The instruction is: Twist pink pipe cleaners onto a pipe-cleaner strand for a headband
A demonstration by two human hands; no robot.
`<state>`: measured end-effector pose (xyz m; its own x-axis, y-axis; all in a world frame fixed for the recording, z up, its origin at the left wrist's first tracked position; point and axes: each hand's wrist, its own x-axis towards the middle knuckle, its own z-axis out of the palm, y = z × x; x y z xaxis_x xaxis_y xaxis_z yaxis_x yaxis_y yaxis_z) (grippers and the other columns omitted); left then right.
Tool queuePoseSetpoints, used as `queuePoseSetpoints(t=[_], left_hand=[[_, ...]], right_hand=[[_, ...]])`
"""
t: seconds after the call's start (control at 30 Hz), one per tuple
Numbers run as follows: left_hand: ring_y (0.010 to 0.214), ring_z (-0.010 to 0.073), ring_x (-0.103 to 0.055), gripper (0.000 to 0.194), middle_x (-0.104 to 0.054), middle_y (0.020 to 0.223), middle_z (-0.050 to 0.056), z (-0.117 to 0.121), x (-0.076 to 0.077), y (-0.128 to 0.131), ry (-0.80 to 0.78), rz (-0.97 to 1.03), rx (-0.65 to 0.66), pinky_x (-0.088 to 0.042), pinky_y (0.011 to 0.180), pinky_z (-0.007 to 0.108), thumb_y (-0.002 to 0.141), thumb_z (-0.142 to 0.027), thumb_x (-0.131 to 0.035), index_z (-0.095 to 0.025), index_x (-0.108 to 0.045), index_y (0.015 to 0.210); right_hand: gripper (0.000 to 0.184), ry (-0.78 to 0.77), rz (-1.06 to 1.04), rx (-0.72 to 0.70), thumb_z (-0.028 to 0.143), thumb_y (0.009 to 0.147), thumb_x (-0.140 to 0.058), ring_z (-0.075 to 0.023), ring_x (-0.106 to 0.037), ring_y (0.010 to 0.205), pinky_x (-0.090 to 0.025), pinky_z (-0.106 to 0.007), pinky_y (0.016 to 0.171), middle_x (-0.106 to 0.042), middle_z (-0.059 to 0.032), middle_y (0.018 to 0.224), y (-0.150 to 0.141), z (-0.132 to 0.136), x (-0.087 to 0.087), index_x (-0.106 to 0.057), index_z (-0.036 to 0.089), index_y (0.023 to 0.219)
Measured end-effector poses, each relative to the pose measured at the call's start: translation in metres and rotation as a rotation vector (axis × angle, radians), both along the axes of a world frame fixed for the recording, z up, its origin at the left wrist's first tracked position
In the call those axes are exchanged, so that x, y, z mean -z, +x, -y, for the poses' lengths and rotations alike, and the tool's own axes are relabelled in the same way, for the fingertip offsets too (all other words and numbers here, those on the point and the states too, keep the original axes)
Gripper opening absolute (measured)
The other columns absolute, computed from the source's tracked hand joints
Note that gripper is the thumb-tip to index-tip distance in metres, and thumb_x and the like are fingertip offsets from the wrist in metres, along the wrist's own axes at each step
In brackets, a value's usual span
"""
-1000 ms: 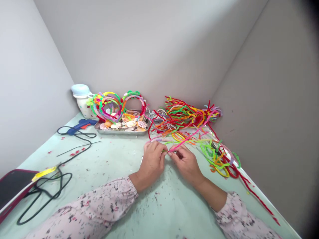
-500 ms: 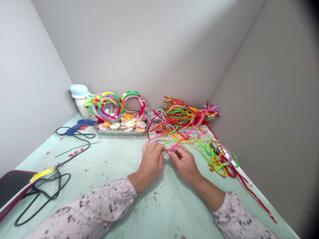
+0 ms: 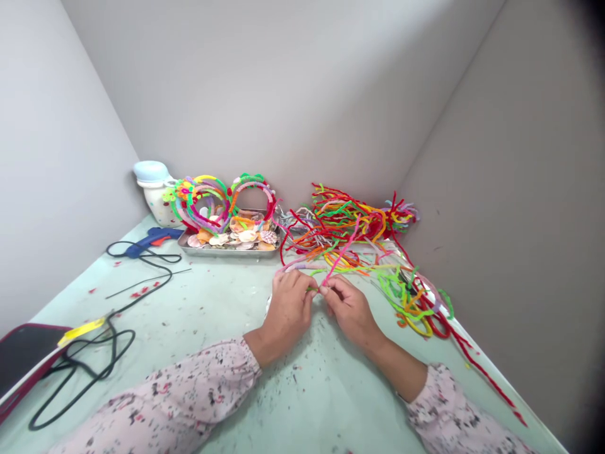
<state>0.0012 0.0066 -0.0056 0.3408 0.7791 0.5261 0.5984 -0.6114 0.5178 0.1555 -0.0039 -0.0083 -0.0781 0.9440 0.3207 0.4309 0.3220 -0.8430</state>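
My left hand and my right hand meet fingertip to fingertip above the pale green table. Both pinch pipe cleaners where they join: a short green piece shows between the fingers, and a pink pipe cleaner rises from my right fingers toward the back. Just behind the hands lies a large loose heap of coloured pipe cleaners.
A metal tray of shells stands at the back with pipe-cleaner hoops propped in it. A white jar, a blue glue gun with black cord and a dark red-edged case lie left.
The free end of the pink pipe cleaner has swung up and left, standing steeper than before. Both hands stay in the same spot, pinched together.
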Motion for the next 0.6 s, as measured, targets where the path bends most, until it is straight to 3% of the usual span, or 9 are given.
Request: queuePoseSetpoints(t=[0.3, 0.6], left_hand=[[0.095, 0.0194, -0.051, 0.012, -0.058, 0.092, 0.003, 0.0013, -0.0016, -0.0011, -0.002, 0.025, -0.011, -0.034, 0.094, 0.041, 0.086, -0.011, -0.046, -0.019, -0.054, 0.092], [0.094, 0.0193, -0.050, 0.014, -0.058, 0.092, 0.003, 0.0028, -0.0044, -0.0010, -0.012, 0.050, -0.012, -0.034, 0.095, 0.040, 0.086, -0.011, -0.046, -0.020, -0.055, 0.092]], right_hand=[[0.023, -0.067, -0.143, -0.027, 0.039, 0.090, -0.047, -0.0105, -0.047, 0.055, -0.039, -0.023, 0.054, -0.048, 0.0034, 0.066, 0.0003, -0.0024, 0.0044, -0.057, 0.020, 0.081], [0.019, 0.044, -0.079, -0.025, 0.037, 0.087, -0.051, -0.0122, -0.049, 0.065, -0.043, -0.024, 0.056, -0.051, -0.0020, 0.085, 0.0009, -0.0023, 0.0050, -0.058, 0.020, 0.087]])
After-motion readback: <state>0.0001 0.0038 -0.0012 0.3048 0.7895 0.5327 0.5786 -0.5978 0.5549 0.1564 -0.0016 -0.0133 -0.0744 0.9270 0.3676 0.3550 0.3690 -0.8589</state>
